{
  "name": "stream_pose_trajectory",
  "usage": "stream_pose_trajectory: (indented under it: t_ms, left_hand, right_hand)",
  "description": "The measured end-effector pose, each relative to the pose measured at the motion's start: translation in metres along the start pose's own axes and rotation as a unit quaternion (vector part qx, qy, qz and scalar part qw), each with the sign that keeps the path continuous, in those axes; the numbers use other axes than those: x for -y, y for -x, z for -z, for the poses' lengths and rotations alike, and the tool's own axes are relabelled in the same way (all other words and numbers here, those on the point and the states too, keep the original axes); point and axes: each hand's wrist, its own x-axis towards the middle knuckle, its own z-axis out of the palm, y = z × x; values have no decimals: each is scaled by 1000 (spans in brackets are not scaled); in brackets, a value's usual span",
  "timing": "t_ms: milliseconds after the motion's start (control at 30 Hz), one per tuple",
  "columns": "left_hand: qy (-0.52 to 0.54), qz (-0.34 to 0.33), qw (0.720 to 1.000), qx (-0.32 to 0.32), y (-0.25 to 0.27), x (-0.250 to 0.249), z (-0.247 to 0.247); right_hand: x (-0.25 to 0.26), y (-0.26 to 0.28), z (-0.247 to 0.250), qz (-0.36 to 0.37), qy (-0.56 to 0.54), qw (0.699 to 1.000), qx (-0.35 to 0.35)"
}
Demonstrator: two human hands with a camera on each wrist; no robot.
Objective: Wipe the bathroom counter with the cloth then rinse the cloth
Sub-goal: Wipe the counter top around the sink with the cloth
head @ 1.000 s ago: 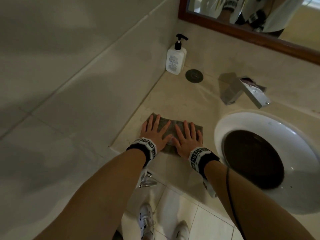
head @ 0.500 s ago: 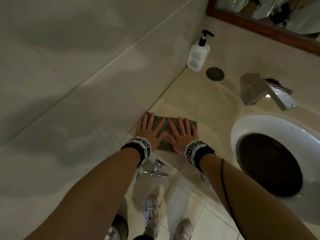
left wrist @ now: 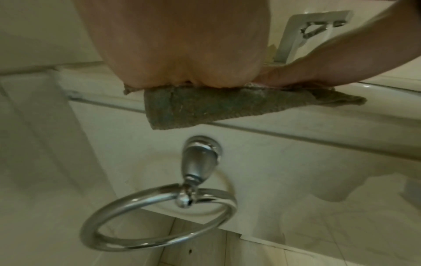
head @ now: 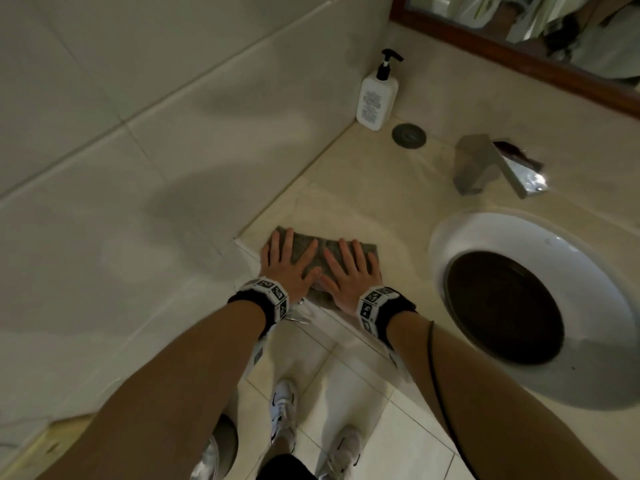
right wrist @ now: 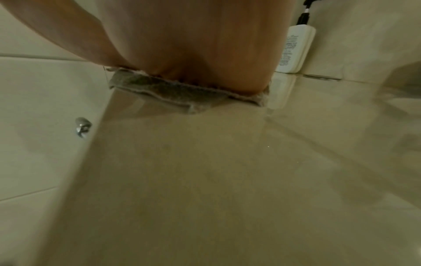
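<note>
A grey cloth (head: 320, 256) lies flat at the front left corner of the beige counter (head: 353, 188), beside the tiled wall. My left hand (head: 287, 263) and right hand (head: 348, 270) press on it side by side, fingers straight and spread. The cloth's near edge (left wrist: 200, 109) hangs over the counter's front lip in the left wrist view. From the right wrist, the cloth (right wrist: 180, 91) shows as a folded strip under my palm. The white sink basin (head: 485, 237) with a dark bowl lies to the right, and the chrome faucet (head: 495, 168) stands behind it.
A white pump bottle (head: 377, 95) stands in the back corner, with a round dark disc (head: 408, 135) beside it. A chrome towel ring (left wrist: 159, 214) hangs on the counter's front face below my left hand. A wood-framed mirror (head: 519, 60) runs along the back wall.
Both hands have slid the cloth toward me, from the middle of the counter to its front left corner, so the cloth's edge now overhangs the lip.
</note>
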Motion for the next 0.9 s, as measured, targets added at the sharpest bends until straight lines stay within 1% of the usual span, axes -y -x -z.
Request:
stream_pose_trajectory:
  t_ms: [100,267,367,433,567,633,700,800,900]
  left_hand:
    - [-17,-7,1000,-6,6,-33,-4]
    - [-27,-29,999,24,7,-77,-3]
    - [-32,-47,998,32,1,-82,-1]
    - [-39,-71,996,35,-10,-82,4]
    - [-42,-122,990,52,-49,-85,19]
    - [-40,-134,989,49,-63,-85,23]
    - [-29,-149,987,49,-81,-84,26]
    - [-9,-150,988,37,-101,-86,30]
    - [-14,-143,990,9,-107,-90,31]
  right_hand:
    - [-22,23,-5,-17,-5,1000,-3]
    - [-51,49,-13,-46,-16,998,-28]
    - [-56,49,-14,-59,-35,997,-40]
    - [-60,44,-11,-73,-38,996,-47]
    - [-74,26,0,-112,-53,991,-45]
    - [-82,19,6,-119,-60,990,-48]
    - [-88,7,10,-144,-68,986,-50]
    - [-94,-4,17,-177,-88,978,-69]
    - [-95,-10,18,-188,-91,975,-75]
